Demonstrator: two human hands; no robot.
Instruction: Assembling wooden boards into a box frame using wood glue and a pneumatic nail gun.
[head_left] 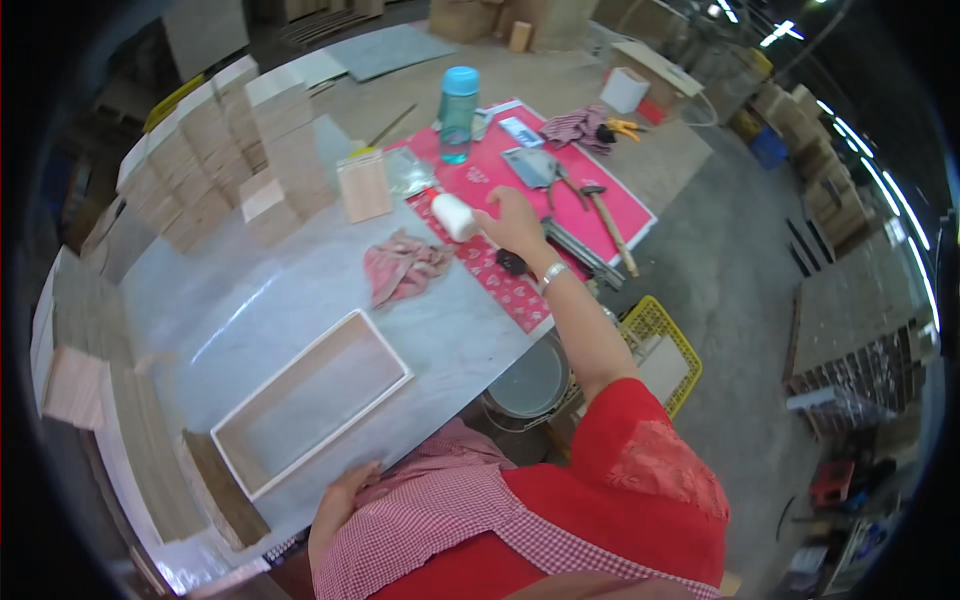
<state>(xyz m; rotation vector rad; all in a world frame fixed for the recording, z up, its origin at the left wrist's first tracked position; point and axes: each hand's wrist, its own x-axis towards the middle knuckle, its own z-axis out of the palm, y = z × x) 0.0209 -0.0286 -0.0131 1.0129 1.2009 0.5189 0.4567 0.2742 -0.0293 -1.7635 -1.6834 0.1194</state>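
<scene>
My right hand [515, 222] reaches out over the pink patterned sheet [490, 180], its fingers closed at one end of a white bottle [455, 218] with a red tip. The bottle is tilted, its tip pointing away and to the left. Close to me, a rectangular frame of thin pale wood [312, 402] lies on the grey table [290, 300]. My left hand [345, 492] rests at the table's front edge beside the frame, apparently holding nothing, its fingers loosely stretched and partly hidden. A crumpled pink cloth [403, 266] lies between frame and bottle.
Stacked wooden blocks [200, 150] stand at the far left, long boards [150, 450] along the left edge. A blue-capped water bottle [458, 115], a hammer [610, 225] and a striped cloth [580, 128] lie farther right. Below the table sit a bucket [528, 385] and yellow crate [690, 350].
</scene>
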